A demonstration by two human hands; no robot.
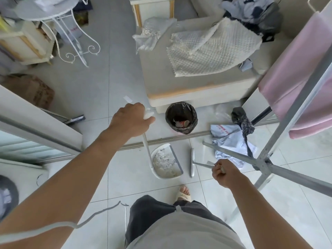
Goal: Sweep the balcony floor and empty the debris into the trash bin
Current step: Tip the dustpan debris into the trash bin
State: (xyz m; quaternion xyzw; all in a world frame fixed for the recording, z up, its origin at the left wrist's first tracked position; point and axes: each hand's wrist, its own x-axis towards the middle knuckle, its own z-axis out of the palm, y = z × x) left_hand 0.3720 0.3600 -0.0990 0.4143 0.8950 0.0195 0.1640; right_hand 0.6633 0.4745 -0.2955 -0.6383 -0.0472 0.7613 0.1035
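Note:
My left hand point(132, 118) grips the top of the white dustpan handle point(146, 142). The white dustpan point(166, 161) rests on the pale tiled floor, holding grey dust and scraps. My right hand point(225, 172) holds the thin metal broom handle point(204, 165), and the grey broom head point(192, 164) lies on the floor just right of the dustpan. Beyond the door track, a small trash bin with a black liner point(181, 118) stands against a low white platform, with some rubbish inside.
A crumpled grey mailing bag point(228, 141) and black plastic bag point(241, 121) lie right of the bin. A metal drying rack point(265, 164) with pink cloth stands at right. A sliding door frame point(36, 126) is at left, a white wire table point(53, 13) beyond.

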